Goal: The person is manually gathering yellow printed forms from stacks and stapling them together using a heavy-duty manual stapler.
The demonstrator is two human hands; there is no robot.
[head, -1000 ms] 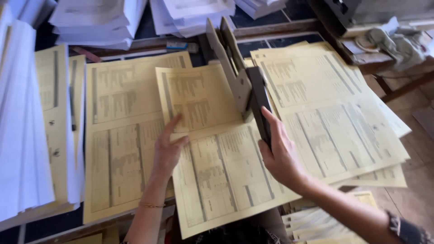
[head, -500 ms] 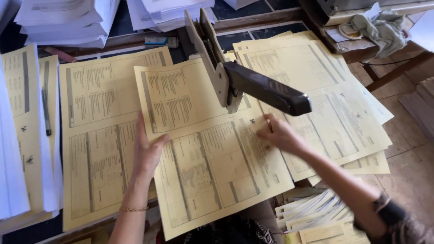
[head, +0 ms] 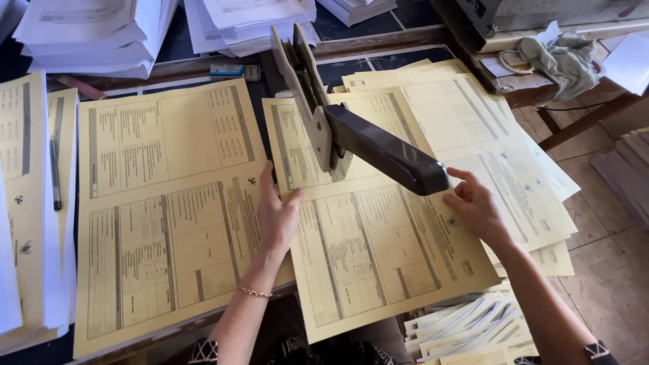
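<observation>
A large yellow printed sheet (head: 378,257) lies under a long-arm stapler (head: 378,145) whose dark handle slants up to the right. My left hand (head: 277,216) lies flat on the sheet's left edge, fingers together, pinning it down. My right hand (head: 473,206) rests on the sheet's right side, fingertips touching the end of the stapler handle. The stapler's beige base (head: 301,81) reaches toward the back of the table.
More yellow sheets lie left (head: 162,203) and right (head: 487,128). White paper stacks (head: 101,34) stand at the back. A pen (head: 55,172) rests far left. Folded sheets (head: 466,331) pile below right. A grey cloth (head: 561,57) sits on a wooden frame.
The stapler handle has swung from upright to slanting down over the sheet. My right hand slid from the handle's side to its tip. My left hand stayed on the sheet's left edge.
</observation>
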